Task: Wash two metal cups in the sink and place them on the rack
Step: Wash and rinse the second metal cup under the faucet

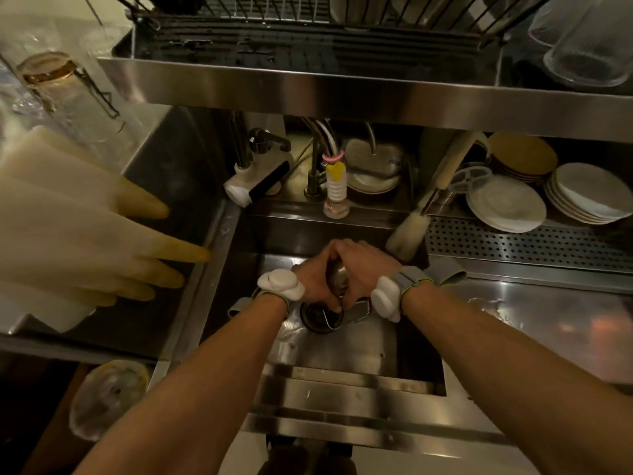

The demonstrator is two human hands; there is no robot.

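Note:
Both of my hands meet over the middle of the steel sink. Between them is a metal cup, only a dark strip of it showing. My left hand curls round its left side and my right hand wraps its right side, fingertips touching at the top. A thin wire handle hangs below the cup over the drain. The dark wire rack stands on the shelf above the sink. A second cup is not visible.
A faucet head hangs just behind my hands, with a scrub brush to its right. Stacked plates fill the back right. Rubber gloves hang at left; glass jars sit on the rack's right.

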